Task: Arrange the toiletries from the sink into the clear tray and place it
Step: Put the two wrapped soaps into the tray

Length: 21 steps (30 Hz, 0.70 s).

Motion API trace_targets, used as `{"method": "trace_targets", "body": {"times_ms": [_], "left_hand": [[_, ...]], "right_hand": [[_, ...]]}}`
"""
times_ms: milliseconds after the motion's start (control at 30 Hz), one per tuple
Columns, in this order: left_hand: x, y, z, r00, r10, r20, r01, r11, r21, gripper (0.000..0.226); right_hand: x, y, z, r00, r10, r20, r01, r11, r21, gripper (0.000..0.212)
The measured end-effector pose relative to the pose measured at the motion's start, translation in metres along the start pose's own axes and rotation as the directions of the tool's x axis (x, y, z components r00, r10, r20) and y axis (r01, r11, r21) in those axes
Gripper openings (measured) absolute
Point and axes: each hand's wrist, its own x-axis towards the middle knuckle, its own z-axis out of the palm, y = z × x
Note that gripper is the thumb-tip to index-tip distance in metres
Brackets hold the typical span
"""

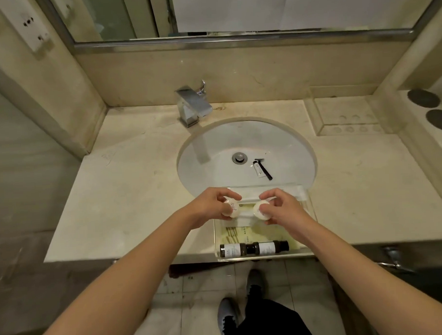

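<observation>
A clear tray (308, 209) sits on the counter's front edge, just before the sink (214, 152). Over the tray's far half, my left hand (211, 205) pinches a round white soap (54, 217) and my right hand (280, 209) pinches a second round white soap (261, 210). Two dark bottles (254, 248) with white labels lie end to end along the tray's near wall, on a yellowish card. A white wrapped packet (295, 190) lies along the tray's far side. Inside the sink, right of the drain, lie a small white tube (258, 169) and a black razor (265, 169).
A chrome faucet (193, 105) stands behind the sink at the left. The beige stone counter (130, 191) spreads to both sides. A recessed shelf (347, 116) sits at the back right, two dark discs (430, 107) beyond it. A mirror runs along the back wall.
</observation>
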Motion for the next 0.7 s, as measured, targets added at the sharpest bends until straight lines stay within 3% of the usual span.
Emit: {"method": "trace_targets", "body": {"times_ms": [267,467,700], "left_hand": [[-0.013,-0.022,0.011,0.988,0.098,-0.120,-0.062,0.961,0.270,0.018],[-0.015,-0.035,0.024,0.959,0.144,-0.242,-0.037,0.916,0.400,0.020],[-0.015,-0.037,0.028,0.963,0.164,-0.215,-0.031,0.857,0.515,0.026]], "right_hand": [[-0.015,0.026,0.008,0.997,-0.073,-0.007,0.065,0.926,-0.373,0.012],[-0.015,0.035,0.012,0.993,-0.115,-0.007,0.102,0.906,-0.411,0.011],[-0.007,0.036,0.024,0.992,-0.126,0.016,0.121,0.888,-0.444,0.016]]}}
